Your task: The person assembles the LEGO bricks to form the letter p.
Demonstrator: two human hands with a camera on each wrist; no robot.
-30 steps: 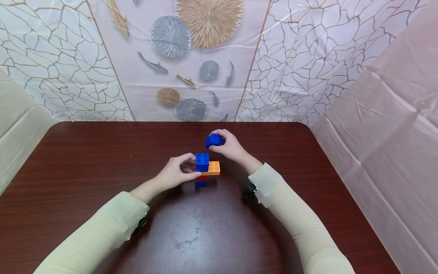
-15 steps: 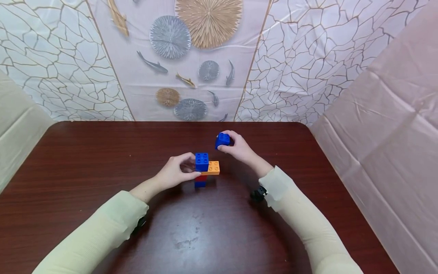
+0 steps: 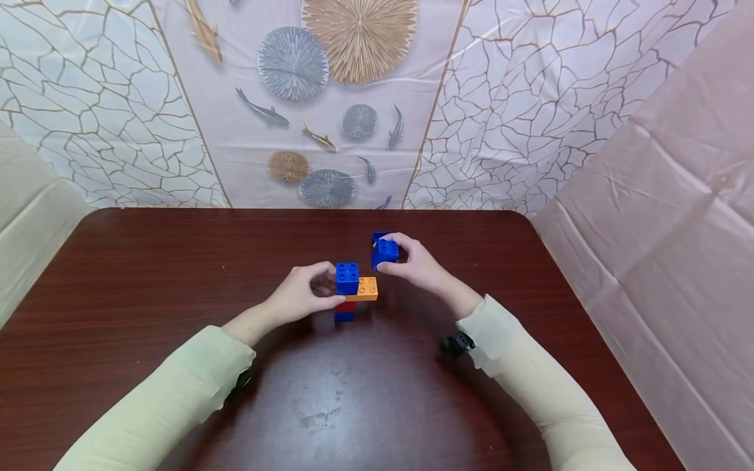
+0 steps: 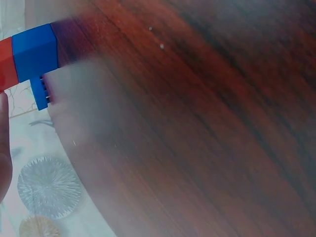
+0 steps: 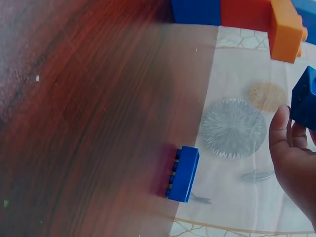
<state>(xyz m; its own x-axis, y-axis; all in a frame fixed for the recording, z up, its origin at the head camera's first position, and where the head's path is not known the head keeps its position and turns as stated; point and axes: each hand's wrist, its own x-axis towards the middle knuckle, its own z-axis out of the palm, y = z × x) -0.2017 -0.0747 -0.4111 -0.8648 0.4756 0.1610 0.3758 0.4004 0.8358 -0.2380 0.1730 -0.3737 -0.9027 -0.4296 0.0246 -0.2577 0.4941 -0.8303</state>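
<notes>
Near the table's middle stands a brick tower: a blue brick (image 3: 344,316) at the bottom, a red brick (image 5: 245,13), an orange brick (image 3: 368,288) jutting right, and a blue brick (image 3: 347,278) on top. My left hand (image 3: 297,297) grips this tower from the left, thumb in front near the orange brick; its other fingers are partly hidden. Right of the tower and above the table, my right hand (image 3: 419,265) pinches another blue brick (image 3: 386,252), studs up. Behind it, a loose blue brick (image 5: 183,174) lies studs down on the table, mostly hidden in the head view.
The dark wooden table (image 3: 177,261) has rounded far corners. A patterned cloth (image 3: 330,131) hangs behind its far edge, and a plain pale cloth (image 3: 660,229) hangs at the right.
My right hand has moved rightward and a little nearer, and its blue brick has turned from tilted to studs up. The loose blue brick has come into view behind it. My left hand stays put.
</notes>
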